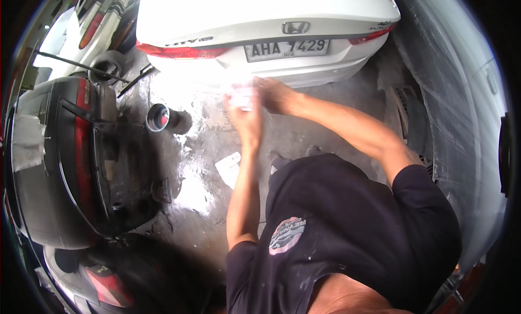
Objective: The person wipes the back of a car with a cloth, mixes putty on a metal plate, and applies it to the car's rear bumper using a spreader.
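Observation:
Both hands are raised together in front of the white car's rear bumper (325,72). My left hand (247,116) is closed around a pale, pinkish-white thing (242,95), smeared by motion and glare, so its kind does not show. Beside it, my right hand (278,96) has its fingers curled in against the same pale thing. What the fingertips touch is blurred. Below the hands, a white sheet (228,169) lies on the concrete floor, partly behind my left forearm.
An open can (158,117) with something red inside stands on the floor to the left. A dark bumper with a red strip (83,146) takes up the left side. Clear plastic sheeting (456,80) hangs on the right. A tire (106,68) lies at the back left.

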`<state>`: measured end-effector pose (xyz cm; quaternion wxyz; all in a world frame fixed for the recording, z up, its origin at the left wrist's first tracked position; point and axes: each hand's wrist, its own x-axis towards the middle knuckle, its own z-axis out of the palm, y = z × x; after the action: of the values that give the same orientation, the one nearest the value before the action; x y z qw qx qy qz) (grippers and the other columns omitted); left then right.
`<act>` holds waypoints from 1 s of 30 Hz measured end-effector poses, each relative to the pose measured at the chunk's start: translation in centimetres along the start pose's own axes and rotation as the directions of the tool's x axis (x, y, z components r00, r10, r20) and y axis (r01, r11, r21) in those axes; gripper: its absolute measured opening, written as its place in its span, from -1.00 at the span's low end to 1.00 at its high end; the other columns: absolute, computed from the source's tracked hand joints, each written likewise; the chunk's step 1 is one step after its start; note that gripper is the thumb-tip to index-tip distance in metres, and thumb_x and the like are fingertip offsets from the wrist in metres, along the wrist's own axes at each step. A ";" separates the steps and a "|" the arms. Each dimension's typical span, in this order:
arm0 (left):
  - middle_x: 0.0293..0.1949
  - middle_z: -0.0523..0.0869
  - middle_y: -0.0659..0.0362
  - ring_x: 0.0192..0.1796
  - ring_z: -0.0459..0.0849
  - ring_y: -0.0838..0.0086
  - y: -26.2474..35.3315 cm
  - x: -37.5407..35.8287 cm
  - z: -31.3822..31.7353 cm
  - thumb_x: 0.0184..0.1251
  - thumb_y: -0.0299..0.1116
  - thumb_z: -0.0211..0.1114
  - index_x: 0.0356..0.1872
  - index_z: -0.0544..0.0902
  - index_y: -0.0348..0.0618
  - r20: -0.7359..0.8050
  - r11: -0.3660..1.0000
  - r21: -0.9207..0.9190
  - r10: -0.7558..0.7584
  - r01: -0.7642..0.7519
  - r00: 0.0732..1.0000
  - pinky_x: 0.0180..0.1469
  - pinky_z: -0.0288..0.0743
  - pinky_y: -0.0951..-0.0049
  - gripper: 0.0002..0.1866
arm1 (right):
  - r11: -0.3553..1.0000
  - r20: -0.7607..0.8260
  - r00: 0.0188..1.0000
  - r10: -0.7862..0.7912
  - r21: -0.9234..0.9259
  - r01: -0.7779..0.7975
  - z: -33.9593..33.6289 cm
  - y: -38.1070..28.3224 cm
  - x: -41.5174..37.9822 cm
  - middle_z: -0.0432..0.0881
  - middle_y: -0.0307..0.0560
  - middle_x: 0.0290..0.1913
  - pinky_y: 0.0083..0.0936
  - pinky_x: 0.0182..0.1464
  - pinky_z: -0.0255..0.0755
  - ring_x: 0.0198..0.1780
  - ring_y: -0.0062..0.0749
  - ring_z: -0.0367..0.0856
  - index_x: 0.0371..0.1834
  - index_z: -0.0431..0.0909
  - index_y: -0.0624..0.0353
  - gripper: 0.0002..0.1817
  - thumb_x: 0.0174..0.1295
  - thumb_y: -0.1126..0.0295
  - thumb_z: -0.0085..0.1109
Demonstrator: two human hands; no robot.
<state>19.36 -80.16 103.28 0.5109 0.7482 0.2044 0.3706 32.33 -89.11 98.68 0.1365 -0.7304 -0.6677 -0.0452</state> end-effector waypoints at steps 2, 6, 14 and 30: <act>0.03 0.77 -0.08 0.12 0.72 0.20 1.2 -1.0 1.5 0.52 -0.20 0.37 0.03 0.81 -0.31 -0.049 0.996 0.056 0.070 -0.067 0.996 0.19 0.56 0.12 -0.65 | 0.988 0.150 0.983 0.104 0.097 -0.120 1.3 -0.3 0.3 0.65 0.11 0.23 -0.29 0.34 0.50 0.27 -0.18 0.62 0.10 0.69 0.28 -0.68 0.33 0.44 0.17; 0.01 0.78 -0.06 0.00 0.75 0.20 -0.3 0.8 0.6 0.51 -0.20 0.36 0.02 0.79 -0.36 0.049 0.980 -0.161 -0.114 0.120 0.992 0.06 0.59 0.19 -0.63 | 0.937 0.213 0.969 0.129 0.295 -0.189 -7.0 -3.8 0.7 0.76 0.23 0.01 -0.31 0.31 0.56 0.12 -0.15 0.75 -0.04 0.73 0.34 -0.74 0.30 0.47 0.16; 0.25 0.68 -0.12 0.26 0.67 0.10 -4.0 0.1 0.5 0.56 -0.22 0.15 0.36 0.56 -0.34 0.128 0.824 -0.437 -0.340 0.361 0.932 0.29 0.58 0.02 -0.50 | 0.993 0.700 0.705 0.112 -0.062 -0.096 -9.7 -4.3 2.5 0.65 0.01 0.28 -0.15 0.53 0.40 0.44 -0.15 0.52 0.20 0.67 0.23 -0.66 0.40 0.43 0.15; 0.32 0.63 -0.08 0.42 0.58 0.24 1.0 1.8 7.2 0.71 -0.17 0.12 0.40 0.53 -0.31 -0.099 0.554 -0.809 -0.457 0.196 0.884 0.48 0.46 0.23 -0.53 | 0.720 -0.200 0.980 0.011 0.682 0.131 -9.6 5.5 -2.5 0.33 0.53 0.56 0.00 0.63 0.20 0.61 0.35 0.29 0.54 0.47 0.22 -0.36 0.56 0.03 0.16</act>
<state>25.93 -83.77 103.32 0.8068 0.3339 0.2346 0.4272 38.60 -94.44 106.50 0.4603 -0.5966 -0.6436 0.1336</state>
